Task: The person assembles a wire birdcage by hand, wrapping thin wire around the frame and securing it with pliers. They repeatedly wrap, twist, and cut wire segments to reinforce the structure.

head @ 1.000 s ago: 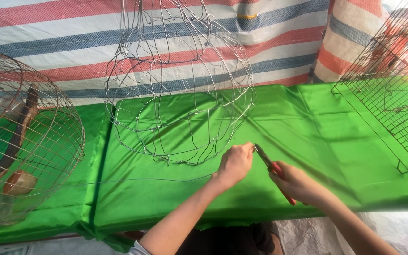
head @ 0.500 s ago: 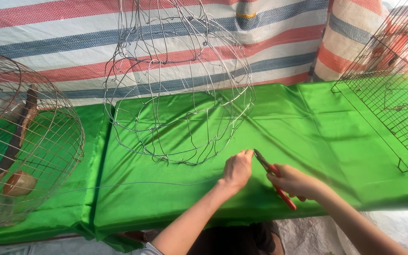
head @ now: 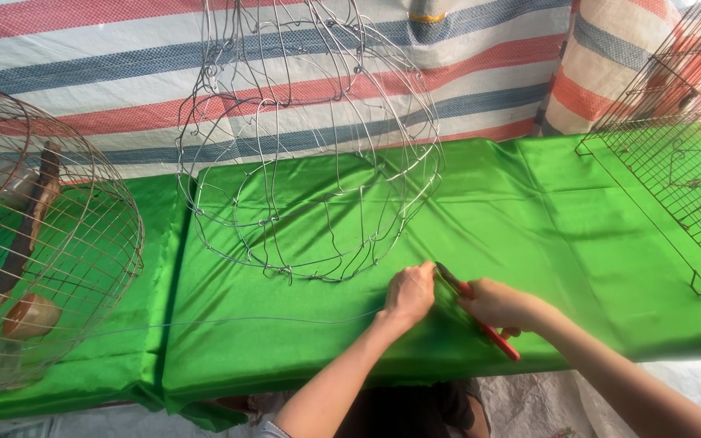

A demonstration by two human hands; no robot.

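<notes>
Two hands, one pair of pliers, one loose wire and three cages on a green cloth.

I see my left hand (head: 410, 294) curled on the green cloth (head: 529, 219), fingers pressed together and pinching the end of one thin wire (head: 229, 320) that runs off leftward across the cloth. My right hand (head: 503, 306) sits just beside it, fingers wrapped around one pair of red-handled pliers (head: 480, 318) whose dark tip points at the left hand's fingertips. One half-built wire cage frame (head: 310, 138) stands just behind the hands. One round cage (head: 38, 243) sits at the left edge, one square mesh cage (head: 675, 154) at the right; a striped tarp (head: 488, 65) hangs behind.
</notes>
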